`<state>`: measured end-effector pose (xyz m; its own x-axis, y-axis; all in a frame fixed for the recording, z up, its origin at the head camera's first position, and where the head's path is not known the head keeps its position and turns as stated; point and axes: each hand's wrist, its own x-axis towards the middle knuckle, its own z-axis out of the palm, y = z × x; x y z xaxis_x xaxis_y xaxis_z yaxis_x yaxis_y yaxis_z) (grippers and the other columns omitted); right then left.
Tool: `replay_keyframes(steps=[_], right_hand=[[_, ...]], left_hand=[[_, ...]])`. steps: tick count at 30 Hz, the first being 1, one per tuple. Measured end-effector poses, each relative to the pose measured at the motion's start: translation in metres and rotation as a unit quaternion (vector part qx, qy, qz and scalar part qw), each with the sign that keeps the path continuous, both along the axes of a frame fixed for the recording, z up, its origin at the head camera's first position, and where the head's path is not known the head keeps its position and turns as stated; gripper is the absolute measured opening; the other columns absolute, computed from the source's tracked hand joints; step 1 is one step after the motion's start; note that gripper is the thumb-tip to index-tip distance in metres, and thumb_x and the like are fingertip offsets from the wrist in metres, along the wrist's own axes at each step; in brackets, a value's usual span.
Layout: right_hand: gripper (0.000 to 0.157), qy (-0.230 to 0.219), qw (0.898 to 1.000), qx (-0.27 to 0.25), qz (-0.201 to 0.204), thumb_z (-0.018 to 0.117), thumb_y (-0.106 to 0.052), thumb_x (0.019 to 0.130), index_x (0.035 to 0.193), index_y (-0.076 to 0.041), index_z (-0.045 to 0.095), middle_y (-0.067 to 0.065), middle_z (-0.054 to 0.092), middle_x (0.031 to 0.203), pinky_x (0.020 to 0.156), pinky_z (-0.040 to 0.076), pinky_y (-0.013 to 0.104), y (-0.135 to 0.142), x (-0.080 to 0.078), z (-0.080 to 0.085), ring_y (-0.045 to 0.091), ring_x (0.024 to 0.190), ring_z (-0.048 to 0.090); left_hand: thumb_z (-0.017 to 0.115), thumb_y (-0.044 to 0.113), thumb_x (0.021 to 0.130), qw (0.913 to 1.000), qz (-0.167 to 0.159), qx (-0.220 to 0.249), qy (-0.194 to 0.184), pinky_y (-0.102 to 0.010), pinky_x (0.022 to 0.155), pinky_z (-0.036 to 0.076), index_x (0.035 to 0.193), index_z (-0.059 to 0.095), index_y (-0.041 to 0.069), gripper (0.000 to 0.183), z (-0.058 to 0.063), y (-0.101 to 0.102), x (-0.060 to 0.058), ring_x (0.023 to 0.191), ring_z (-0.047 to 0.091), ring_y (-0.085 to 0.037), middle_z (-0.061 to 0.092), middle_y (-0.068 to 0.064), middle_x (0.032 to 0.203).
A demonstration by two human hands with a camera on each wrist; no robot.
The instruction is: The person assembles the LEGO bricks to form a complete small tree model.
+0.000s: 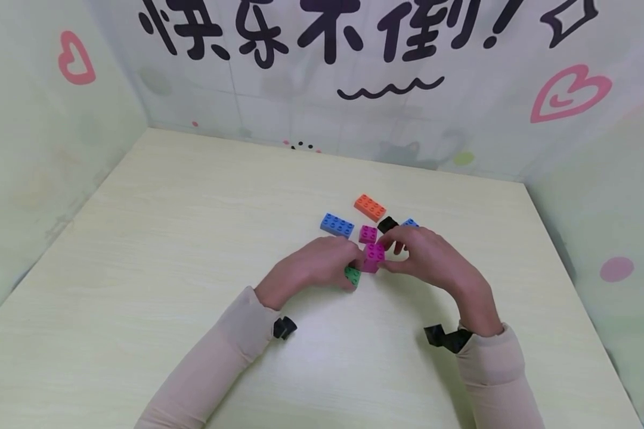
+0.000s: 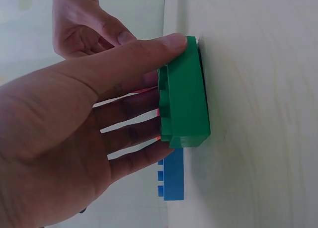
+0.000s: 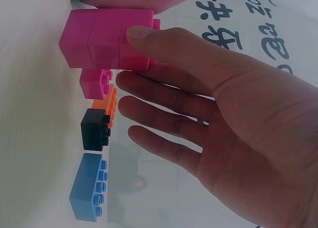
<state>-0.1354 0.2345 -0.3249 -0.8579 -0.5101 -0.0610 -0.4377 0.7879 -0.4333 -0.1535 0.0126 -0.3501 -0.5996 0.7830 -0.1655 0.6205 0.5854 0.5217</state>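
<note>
Thumb and fingers of my left hand (image 1: 322, 263) grip a green building brick (image 2: 189, 96) along its sides, low over the table. My right hand (image 1: 434, 261) pinches the top of an upright stack of pink bricks (image 3: 105, 39), three layers tall. In the right wrist view the thumb lies on the stack's uppermost brick, and the other fingers extend behind it. Green brick and stack are side by side; whether they touch I cannot tell. Just behind the stack sits a separate small pink brick (image 1: 368, 233).
Beyond the hands lie a blue brick (image 1: 337, 225), an orange brick (image 1: 370, 207) and a black brick (image 1: 388, 224). Another blue brick (image 3: 87, 188) is partly hidden by the right hand in the head view. Printed walls (image 1: 279, 101) border the pale table (image 1: 166, 238).
</note>
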Motion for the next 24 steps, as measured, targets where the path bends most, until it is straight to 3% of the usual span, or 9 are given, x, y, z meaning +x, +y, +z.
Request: replay_keyframes(steps=[8, 13, 19, 24], right_hand=[[0.027, 0.001, 1.000, 0.005, -0.004, 0.083, -0.024, 0.080, 0.103, -0.016, 0.072, -0.007, 0.067, 0.096, 0.074, 0.049, 0.035, -0.001, 0.000, 0.001, 0.016, 0.090, 0.058], [0.028, 0.002, 1.000, 0.005, -0.005, 0.083, -0.024, 0.080, 0.103, -0.016, 0.071, -0.008, 0.067, 0.095, 0.074, 0.048, 0.035, -0.001, 0.001, 0.000, 0.017, 0.090, 0.058], [0.030, 0.008, 1.000, 0.000, -0.004, 0.085, -0.023, 0.078, 0.103, -0.016, 0.071, -0.009, 0.066, 0.094, 0.073, 0.049, 0.034, -0.001, 0.002, -0.001, 0.017, 0.089, 0.058], [0.030, 0.017, 1.000, -0.002, 0.004, 0.085, -0.022, 0.078, 0.104, -0.015, 0.071, -0.009, 0.067, 0.095, 0.073, 0.050, 0.034, -0.002, 0.003, 0.000, 0.015, 0.088, 0.059]], left_hand=[[0.080, 0.025, 0.083, 0.9997, -0.006, 0.021, 0.011, -0.026, 0.068, 0.045, 0.097, 0.069, 0.018, 0.019, 0.011, -0.010, -0.003, 0.077, 0.053, -0.011, 0.059, 0.007, 0.080], [0.080, 0.025, 0.083, 0.9988, 0.011, 0.045, 0.018, -0.024, 0.069, 0.047, 0.102, 0.068, 0.017, 0.024, 0.017, -0.016, -0.004, 0.078, 0.055, -0.010, 0.061, 0.009, 0.084], [0.079, 0.024, 0.082, 0.9939, 0.029, 0.089, 0.058, -0.022, 0.073, 0.046, 0.106, 0.066, 0.017, 0.028, 0.022, -0.017, -0.004, 0.084, 0.054, -0.007, 0.061, 0.010, 0.093], [0.080, 0.036, 0.081, 0.9891, 0.054, 0.116, 0.074, -0.023, 0.072, 0.046, 0.111, 0.066, 0.016, 0.039, 0.021, -0.015, -0.002, 0.086, 0.053, -0.007, 0.060, 0.009, 0.097]])
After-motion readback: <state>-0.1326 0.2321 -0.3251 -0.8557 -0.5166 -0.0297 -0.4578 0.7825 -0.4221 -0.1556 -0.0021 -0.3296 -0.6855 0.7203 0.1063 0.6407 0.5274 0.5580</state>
